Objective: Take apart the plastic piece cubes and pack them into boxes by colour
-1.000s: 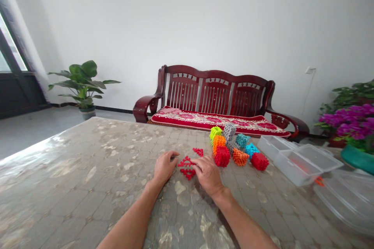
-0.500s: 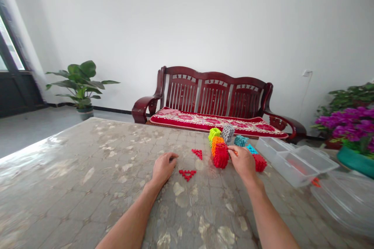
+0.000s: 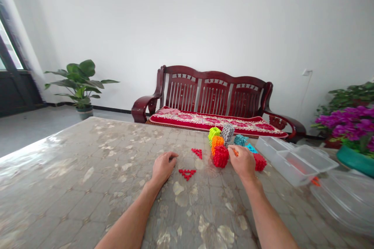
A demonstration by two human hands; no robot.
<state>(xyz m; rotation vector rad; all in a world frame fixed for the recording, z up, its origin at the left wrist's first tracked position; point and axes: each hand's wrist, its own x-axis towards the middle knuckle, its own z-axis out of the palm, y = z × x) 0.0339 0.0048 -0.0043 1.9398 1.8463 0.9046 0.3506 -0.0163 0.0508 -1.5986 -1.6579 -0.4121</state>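
Observation:
My left hand (image 3: 164, 165) rests on the table, fingers loosely bent with thumb and forefinger apart, holding nothing. Just right of it lie two flat red triangular pieces (image 3: 187, 174), one nearer me and one farther off. My right hand (image 3: 243, 160) is beside a bundle of red toothed pieces (image 3: 221, 156), its thumb and forefinger drawn together at the bundle's right edge. Whatever they pinch is hidden. Behind the red bundle stand orange (image 3: 217, 144), lime (image 3: 214, 134) and grey (image 3: 228, 134) bundles. A second red bundle (image 3: 259, 162) sits right of the hand.
Teal pieces (image 3: 241, 140) and a bright blue piece (image 3: 251, 148) lie behind my right hand. Farther right are a clear plastic box (image 3: 295, 169), clear lids (image 3: 344, 202) and a flowerpot (image 3: 356, 159). A wooden bench (image 3: 214, 97) stands beyond the patterned table (image 3: 102, 179).
My right fingertips have shifted slightly at the red bundle's edge. That bundle has turned a little and its top sits lower. My left hand and the triangles have stayed put.

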